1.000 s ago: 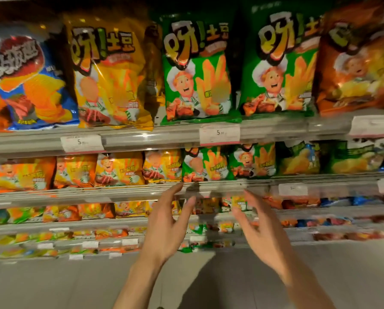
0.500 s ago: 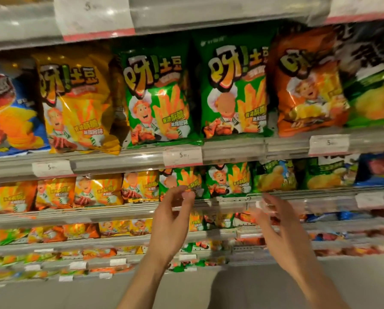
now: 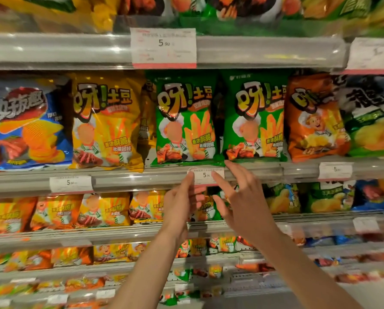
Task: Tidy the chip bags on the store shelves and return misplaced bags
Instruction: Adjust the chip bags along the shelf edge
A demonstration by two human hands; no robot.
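Two green chip bags stand side by side on the shelf before me, one (image 3: 184, 121) left and one (image 3: 254, 121) right. A yellow bag (image 3: 106, 126) and a blue bag (image 3: 26, 128) stand further left, an orange bag (image 3: 313, 119) to the right. My left hand (image 3: 182, 201) and my right hand (image 3: 242, 201) are raised just below the green bags, fingers apart and empty. Their fingertips reach the shelf rail around a price tag (image 3: 206, 175). The right index tip nearly touches the right green bag's bottom corner.
A shelf rail (image 3: 124, 179) runs under the bags with another price tag (image 3: 70, 184). A higher shelf (image 3: 264, 50) carries more bags and a large price tag (image 3: 163, 47). Lower shelves hold several small yellow, orange and green bags (image 3: 106, 210). Grey floor shows at bottom right.
Both hands have risen from the lower shelf rail to the rail under the green bags and come closer together. My view has tilted upward, bringing the higher shelf into sight.
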